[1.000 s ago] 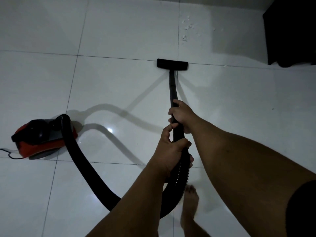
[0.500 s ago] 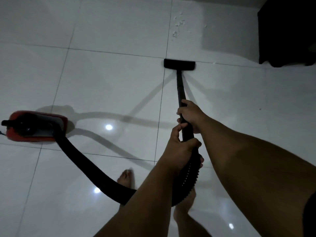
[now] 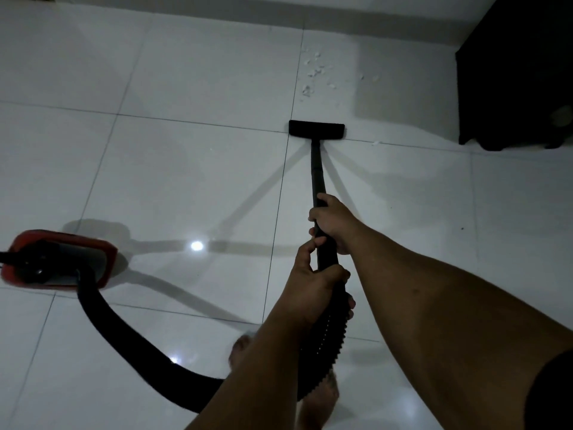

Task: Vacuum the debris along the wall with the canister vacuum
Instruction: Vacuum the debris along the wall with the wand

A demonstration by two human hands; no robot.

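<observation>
Right hand: the right hand (image 3: 333,223) is wrapped around the black rigid wand tube (image 3: 317,172), fingers closed tight on it, ahead of the other hand.
Left hand: the left hand (image 3: 313,285) grips the black ribbed handle end of the hose (image 3: 328,336) just behind the right hand; thumb up along the tube, fingers curled under and clamped on it.
Floor head: the flat black rectangular vacuum nozzle (image 3: 316,130) sits on the glossy white tiled floor (image 3: 192,169), lying along a grout line, at the far end of the wand.
Debris: the small white scattered crumbs (image 3: 314,71) lie on the tile beyond the nozzle, near the base of the wall (image 3: 217,4), apart from the nozzle; one stray fleck (image 3: 376,143) rests to the right of the nozzle.
Canister: the red and black canister vacuum body (image 3: 59,260) stands on the floor at far left, well apart from the nozzle.
Hose: the thick black flexible hose (image 3: 124,333) curves from the canister down and across toward the hands.
Furniture: a dark cabinet (image 3: 521,72) stands at upper right against the wall.
Feet: a bare foot (image 3: 319,401) shows below the hands; another foot (image 3: 240,349) is partly hidden behind the left forearm.
</observation>
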